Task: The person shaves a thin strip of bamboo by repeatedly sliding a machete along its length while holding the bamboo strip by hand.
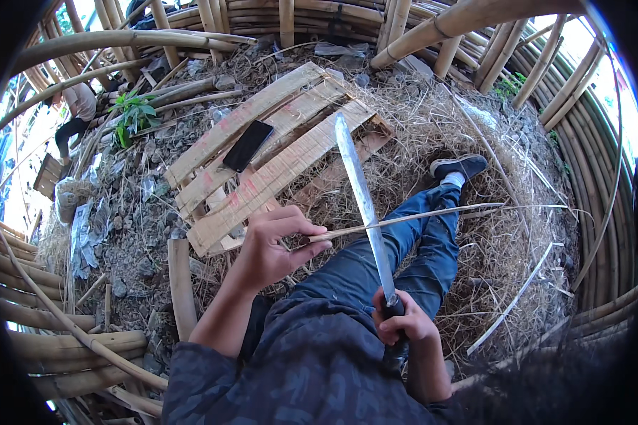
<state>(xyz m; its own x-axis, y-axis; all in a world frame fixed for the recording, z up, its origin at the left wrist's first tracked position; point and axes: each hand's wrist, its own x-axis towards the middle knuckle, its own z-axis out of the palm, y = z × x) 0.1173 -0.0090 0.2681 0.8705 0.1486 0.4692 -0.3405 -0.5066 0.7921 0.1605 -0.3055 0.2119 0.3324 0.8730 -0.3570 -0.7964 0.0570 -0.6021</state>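
Between thumb and fingers, my left hand [275, 244] pinches one end of a thin bamboo strip [432, 214]. The strip runs off to the right above my jeans. My right hand [406, 319] is wrapped round the black handle of a machete [361, 191]. Its long blade points up and away, crossing the strip near my knees; whether the two touch I cannot tell. Beyond my left hand lies a slatted wooden pallet [290, 166] with a black phone [247, 146] on it.
Dry shavings [489, 297] cover the ground around my stretched leg and shoe [458, 166]. A pale split strip [515, 300] lies at the right. Stacked bamboo poles [581, 170] wall the area. A bamboo piece [182, 290] stands near my left elbow. Another person [78, 106] is at the far left.
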